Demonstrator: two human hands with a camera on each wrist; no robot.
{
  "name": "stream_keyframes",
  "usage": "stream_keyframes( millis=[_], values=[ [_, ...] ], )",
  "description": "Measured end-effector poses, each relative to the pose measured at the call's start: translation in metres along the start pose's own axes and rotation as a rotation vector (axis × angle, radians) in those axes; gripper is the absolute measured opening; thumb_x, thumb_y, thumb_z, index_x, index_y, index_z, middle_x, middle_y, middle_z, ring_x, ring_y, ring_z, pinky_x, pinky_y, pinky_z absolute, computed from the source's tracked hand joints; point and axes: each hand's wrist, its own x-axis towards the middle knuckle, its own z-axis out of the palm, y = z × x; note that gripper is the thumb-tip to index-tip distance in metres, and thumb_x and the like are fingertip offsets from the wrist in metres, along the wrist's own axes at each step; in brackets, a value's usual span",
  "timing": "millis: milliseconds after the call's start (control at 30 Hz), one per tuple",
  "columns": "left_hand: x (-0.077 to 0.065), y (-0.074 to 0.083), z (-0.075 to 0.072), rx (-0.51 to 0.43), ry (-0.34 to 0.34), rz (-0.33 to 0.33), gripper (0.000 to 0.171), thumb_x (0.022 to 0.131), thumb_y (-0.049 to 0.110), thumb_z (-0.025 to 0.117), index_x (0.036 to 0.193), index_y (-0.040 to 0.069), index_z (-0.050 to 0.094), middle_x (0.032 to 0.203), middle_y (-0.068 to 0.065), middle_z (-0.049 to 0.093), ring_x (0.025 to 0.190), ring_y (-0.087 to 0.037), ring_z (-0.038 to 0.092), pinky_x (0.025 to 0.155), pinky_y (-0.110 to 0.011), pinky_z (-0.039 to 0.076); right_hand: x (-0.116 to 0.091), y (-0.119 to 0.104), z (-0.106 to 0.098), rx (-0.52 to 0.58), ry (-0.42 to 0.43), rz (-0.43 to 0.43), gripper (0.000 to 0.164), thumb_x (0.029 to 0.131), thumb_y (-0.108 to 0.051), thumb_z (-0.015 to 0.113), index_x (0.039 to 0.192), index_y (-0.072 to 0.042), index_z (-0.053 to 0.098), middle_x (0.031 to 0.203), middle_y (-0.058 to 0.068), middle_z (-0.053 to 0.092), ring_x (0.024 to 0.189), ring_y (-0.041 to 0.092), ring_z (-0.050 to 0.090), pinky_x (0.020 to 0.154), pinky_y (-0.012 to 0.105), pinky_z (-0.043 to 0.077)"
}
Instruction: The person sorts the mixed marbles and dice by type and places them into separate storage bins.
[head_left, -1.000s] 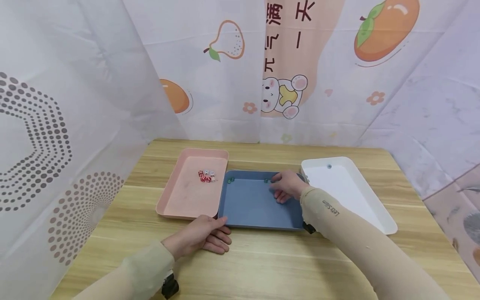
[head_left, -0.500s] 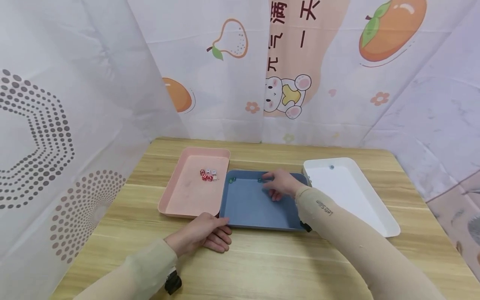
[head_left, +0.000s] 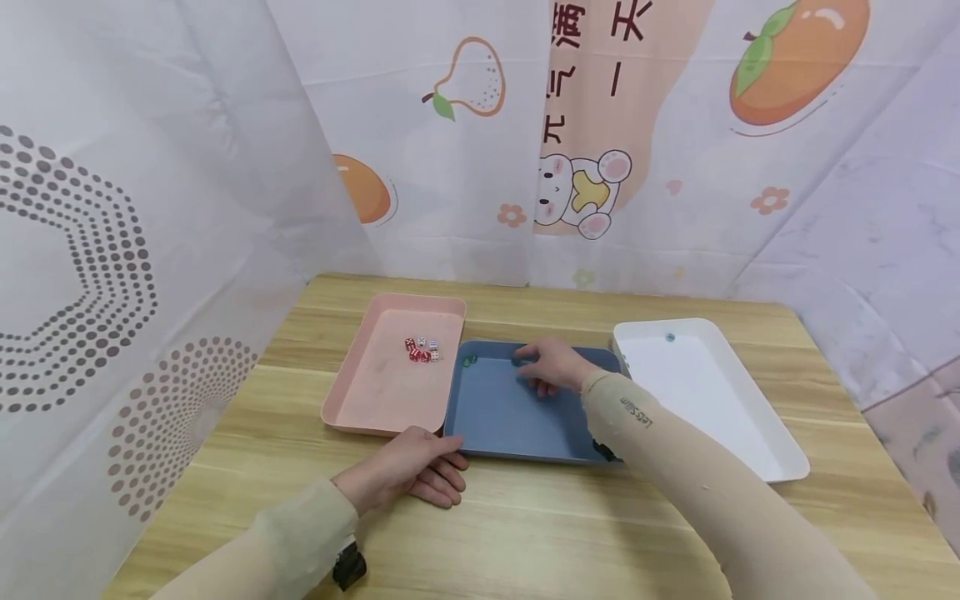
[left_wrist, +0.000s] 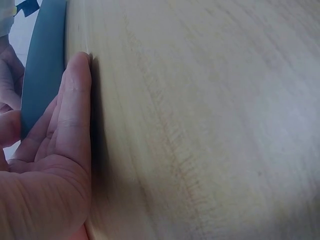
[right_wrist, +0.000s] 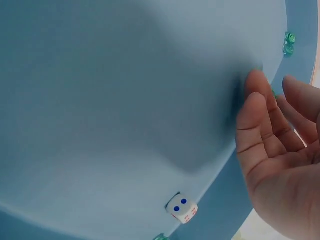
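Note:
My left hand (head_left: 420, 469) holds the near left corner of a blue tray (head_left: 510, 421), thumb over the rim and fingers along the outer wall (left_wrist: 45, 65). Inside the tray, my right hand (head_left: 553, 365) reaches toward the back wall with its fingers apart and loosely bent. A dark green glass marble (head_left: 517, 362) shows right at its fingertips. Two more green marbles (head_left: 469, 361) sit together in the back left corner. In the right wrist view, a white die (right_wrist: 182, 207) with blue and red pips lies by the tray wall; the right arm hides it from the head view.
To the left stands a pink tray (head_left: 367, 392) with several red and white dice (head_left: 422, 350). A white tray (head_left: 720, 408) on the right holds a bluish marble (head_left: 670, 337) near its back wall. All three trays share a wooden table (head_left: 525, 533) backed by a printed curtain (head_left: 420, 192).
My right hand has moved left along the back of the blue tray, and the marble at its fingertips has shifted left with it. The left hand stays at the corner.

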Motion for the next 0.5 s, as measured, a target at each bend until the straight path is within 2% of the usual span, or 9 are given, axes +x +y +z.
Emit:
stream_keyframes(
  millis=[267,500],
  values=[
    [0.0004,-0.0013,0.0002,-0.001,0.0,0.006,0.051,0.106,0.04,0.055,0.113,-0.008,0.068,0.094,-0.017,0.074,0.074,-0.023,0.076,0.072,-0.038,0.064,0.0017,0.0024,-0.0002,-0.038,0.026,-0.003,0.037,0.099,-0.007,0.065,0.136,0.001,0.063,0.071,0.01,0.065,0.054,0.015,0.059,0.05,0.024,0.047],
    [0.0012,-0.0027,-0.0009,-0.005,0.003,0.002,0.05,0.105,0.04,0.055,0.112,-0.008,0.069,0.093,-0.017,0.075,0.074,-0.023,0.076,0.072,-0.038,0.064,0.0011,0.0017,0.0019,-0.047,0.016,-0.016,0.032,0.095,-0.007,0.072,0.126,-0.002,0.071,0.075,0.007,0.061,0.057,0.015,0.06,0.052,0.023,0.047]
  ],
)
